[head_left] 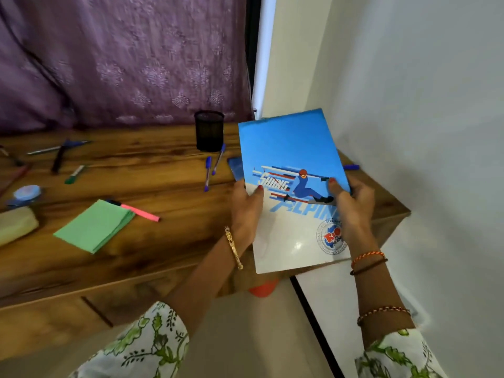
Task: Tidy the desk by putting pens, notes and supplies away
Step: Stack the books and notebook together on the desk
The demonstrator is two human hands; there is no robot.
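A blue-and-white notebook point(289, 148) with a skier on its cover is held up over the right end of the wooden desk point(169, 241). My left hand point(245, 205) grips its left edge, thumb on the cover. My right hand point(351, 200) grips its right edge the same way. A black mesh pen holder point(209, 130) stands at the back of the desk. Two blue pens point(214, 166) lie in front of it. A green stack of notes point(95, 226) lies mid-desk with a pink-and-black pen point(136, 211) beside it.
Several pens and markers point(58, 156) are scattered at the far left, near a roll of tape point(26, 193) and a pale yellow pouch point(15, 223). A dark phone point(236, 167) peeks out behind the notebook. Purple curtain behind, white wall to the right.
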